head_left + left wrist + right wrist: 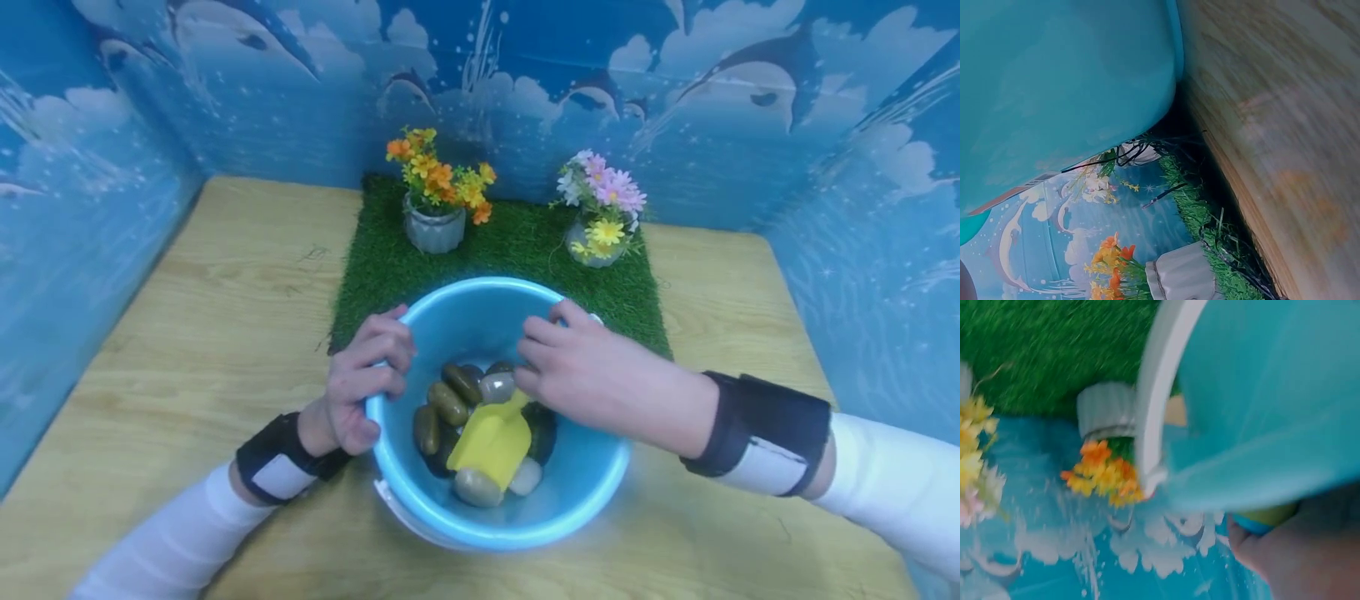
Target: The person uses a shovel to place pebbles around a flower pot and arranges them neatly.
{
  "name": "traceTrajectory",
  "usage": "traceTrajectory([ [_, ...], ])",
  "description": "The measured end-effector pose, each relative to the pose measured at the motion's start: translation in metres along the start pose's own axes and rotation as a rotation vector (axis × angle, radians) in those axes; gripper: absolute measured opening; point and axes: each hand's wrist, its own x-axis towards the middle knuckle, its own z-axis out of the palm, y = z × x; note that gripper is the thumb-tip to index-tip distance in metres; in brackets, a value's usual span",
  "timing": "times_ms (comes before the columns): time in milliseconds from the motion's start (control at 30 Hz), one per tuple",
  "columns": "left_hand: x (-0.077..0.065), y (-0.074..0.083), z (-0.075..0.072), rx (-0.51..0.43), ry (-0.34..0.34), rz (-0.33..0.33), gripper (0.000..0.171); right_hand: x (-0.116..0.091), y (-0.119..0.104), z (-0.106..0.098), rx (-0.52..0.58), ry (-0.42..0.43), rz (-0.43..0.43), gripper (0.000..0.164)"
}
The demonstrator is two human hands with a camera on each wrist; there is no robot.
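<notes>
A light blue bucket [501, 537] stands on the table, seen from above in the head view. Inside it lie several smooth stones, brown, grey and white, such as a brown stone [447, 404] and a pale stone [477, 487]. My left hand [367, 375] grips the bucket's left rim with curled fingers. Over the right side of the bucket, my right hand [573, 358] holds a yellow toy shovel [491, 442] by its handle. The shovel's scoop points down among the stones, and my fingers hide most of the handle. In the left wrist view the bucket's outer wall [1066, 81] fills the upper left.
Behind the bucket lies a green grass mat [502, 250]. On it stand a grey pot of orange flowers [437, 229] and a pot of pink and yellow flowers [603, 217]. A white bucket handle [1157, 394] hangs outside the bucket. Blue dolphin-print walls [495, 92] surround the wooden table [225, 308].
</notes>
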Motion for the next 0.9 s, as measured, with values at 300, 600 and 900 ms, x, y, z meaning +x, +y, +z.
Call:
traceTrajectory([
  [300,0.001,0.000,0.002,-0.008,0.000,0.003,0.054,0.007,0.001,0.005,0.127,-0.003,-0.042,0.022],
  [600,0.003,0.001,0.004,-0.003,0.014,0.007,0.054,-0.007,0.024,-0.003,0.273,0.065,-0.017,0.010],
  [900,0.004,0.001,0.003,-0.011,0.010,0.006,0.053,-0.024,0.040,-0.011,0.401,0.127,0.068,0.016],
])
